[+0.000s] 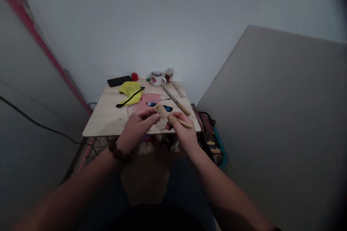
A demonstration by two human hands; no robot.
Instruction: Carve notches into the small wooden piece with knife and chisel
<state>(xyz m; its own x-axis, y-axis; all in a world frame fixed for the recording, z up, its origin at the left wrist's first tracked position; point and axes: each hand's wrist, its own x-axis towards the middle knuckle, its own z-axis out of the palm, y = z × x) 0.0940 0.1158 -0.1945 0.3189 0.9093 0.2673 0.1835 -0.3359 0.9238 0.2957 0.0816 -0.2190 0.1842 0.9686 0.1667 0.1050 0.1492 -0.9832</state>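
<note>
My left hand (pixel 138 124) is closed round a small wooden comb (pixel 159 110), holding it up over the near edge of the small wooden table (pixel 108 115). My right hand (pixel 181 126) is closed on a wooden-handled tool (pixel 182 122), whose tip meets the comb's teeth. Both hands are close together at the table's front edge. A beaded bracelet (pixel 117 153) sits on my left wrist.
On the table lie a yellow cloth (pixel 130 88), a black strap (pixel 127 100), a pink sheet (pixel 145 104), a blue-and-black tool (pixel 159 106), a long file with wooden handle (pixel 176 101), a white mug (pixel 157 78), a phone (pixel 119 81) and a red cap (pixel 134 76). A bag (pixel 210 137) stands right of the table.
</note>
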